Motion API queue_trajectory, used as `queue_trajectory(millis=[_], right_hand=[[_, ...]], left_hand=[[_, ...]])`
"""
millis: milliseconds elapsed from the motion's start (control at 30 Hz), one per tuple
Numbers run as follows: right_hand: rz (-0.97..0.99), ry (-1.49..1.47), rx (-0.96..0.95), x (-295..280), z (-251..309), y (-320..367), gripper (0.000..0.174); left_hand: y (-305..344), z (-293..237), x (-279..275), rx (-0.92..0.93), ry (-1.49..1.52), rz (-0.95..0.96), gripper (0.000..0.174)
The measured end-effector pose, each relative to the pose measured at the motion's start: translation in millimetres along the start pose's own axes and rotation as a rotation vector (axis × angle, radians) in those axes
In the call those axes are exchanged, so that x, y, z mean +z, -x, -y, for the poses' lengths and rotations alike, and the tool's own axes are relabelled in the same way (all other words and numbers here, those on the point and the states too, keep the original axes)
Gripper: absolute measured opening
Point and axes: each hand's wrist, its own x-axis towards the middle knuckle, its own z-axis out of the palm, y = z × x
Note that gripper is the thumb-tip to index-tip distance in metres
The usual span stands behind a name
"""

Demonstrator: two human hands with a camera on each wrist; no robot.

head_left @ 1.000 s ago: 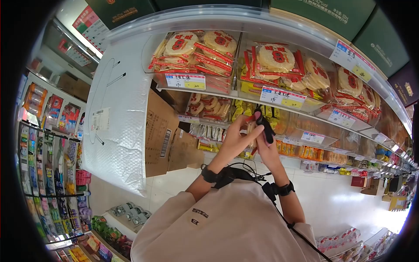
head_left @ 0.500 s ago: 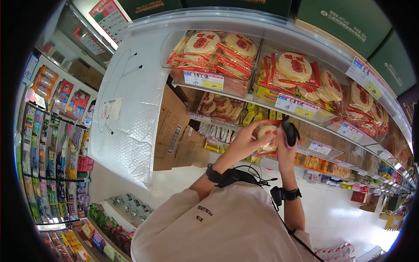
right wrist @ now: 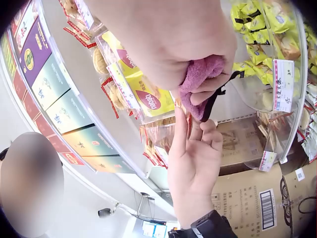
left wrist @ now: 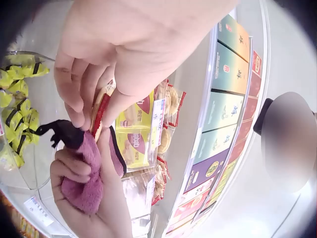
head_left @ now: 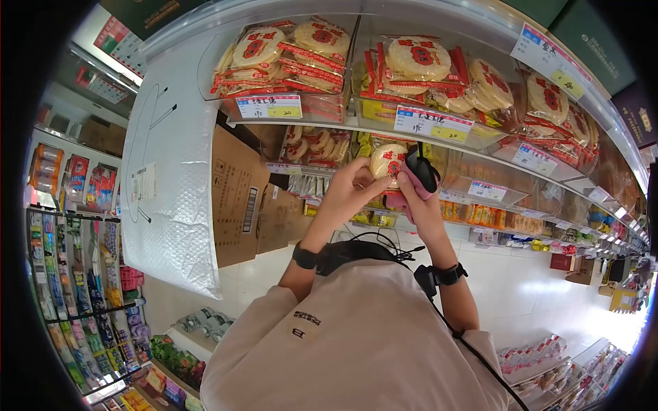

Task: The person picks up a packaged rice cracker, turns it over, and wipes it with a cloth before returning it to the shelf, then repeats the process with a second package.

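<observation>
A rice cracker packet (head_left: 387, 164) in clear film with red print is held before the shelf, its printed face turned up. My left hand (head_left: 351, 192) pinches its left side between thumb and fingers; the left wrist view shows the packet's red edge (left wrist: 101, 110) there. My right hand (head_left: 423, 209) is at the packet's right side, its thumb up against it. Its fingers curl round a purple cloth (right wrist: 207, 69) with black trim, bunched in the palm. A black end (head_left: 421, 168) of the cloth sticks up above the right hand.
Clear bins with more rice cracker packets (head_left: 418, 61) line the shelf above my hands, with price tags (head_left: 433, 123) in front. Yellow packets (right wrist: 252, 29) fill a bin below. On the left stand a silver-wrapped block (head_left: 168, 185) and cardboard boxes (head_left: 236, 198).
The packet has come into plain view and its face is turned up. Both hands first moved right in the view, then back left, as the view itself shifted. The cloth stays in my right hand.
</observation>
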Motion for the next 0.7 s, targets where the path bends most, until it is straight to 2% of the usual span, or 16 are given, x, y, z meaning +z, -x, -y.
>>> queue_trajectory(millis=[67,167,200,267,367,433,500,533,633,700], right_hand=[[0.036,-0.038,0.026,-1,2,3,0.02],[0.079,0.128,0.144,-17,-11,8,0.023],[0.145,0.099,0.061,-15,-7,11,0.028],[0.13,0.178,0.041,-20,-13,19,0.027],[0.071,0.192,0.096,-17,-11,21,0.024],[0.036,0.225,0.212,-24,-10,18,0.023],[0.027,0.241,0.217,-21,-7,19,0.017],[0.023,0.241,0.209,-19,-7,19,0.015],[0.043,0.228,0.185,-18,-13,19,0.012],[0.063,0.219,0.159,-19,-19,16,0.012]], left_hand=[[3,-3,-5,0.004,-0.022,0.024,0.026],[14,-22,-18,-0.051,-0.15,0.119,0.026],[18,-27,-23,-0.032,-0.167,0.152,0.028],[26,-37,-34,0.006,-0.202,0.207,0.032],[38,-52,-58,0.26,-0.29,0.021,0.036],[44,-65,-63,0.247,-0.013,-0.136,0.033],[51,-90,-64,0.292,0.179,-0.323,0.028],[50,-95,-68,0.357,0.14,-0.451,0.024],[39,-94,-86,0.653,-0.17,-0.78,0.026],[33,-102,-93,0.711,-0.237,-0.907,0.026]])
